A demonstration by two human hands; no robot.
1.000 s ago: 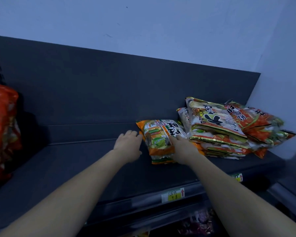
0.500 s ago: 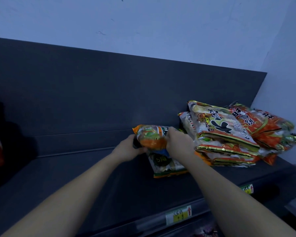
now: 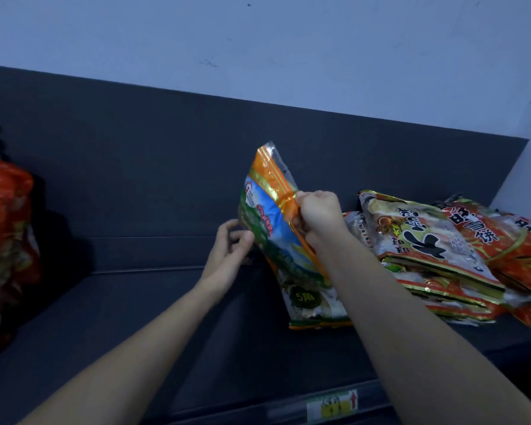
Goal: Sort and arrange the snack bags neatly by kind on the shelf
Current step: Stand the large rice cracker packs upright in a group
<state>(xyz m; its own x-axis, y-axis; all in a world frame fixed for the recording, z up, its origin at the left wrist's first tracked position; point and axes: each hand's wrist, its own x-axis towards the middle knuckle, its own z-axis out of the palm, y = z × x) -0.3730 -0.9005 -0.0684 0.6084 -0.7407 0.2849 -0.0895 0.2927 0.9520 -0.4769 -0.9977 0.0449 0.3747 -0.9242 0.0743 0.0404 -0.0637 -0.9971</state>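
Right fingers (image 3: 307,200) clench an orange bag (image 3: 267,216), left fingers (image 3: 229,227) loose against it, above a dark shelf (image 3: 135,317), pale wall (image 3: 288,41) behind.

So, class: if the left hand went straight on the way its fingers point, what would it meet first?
Likely the lifted snack bag, just beyond the left hand; depth is unclear.
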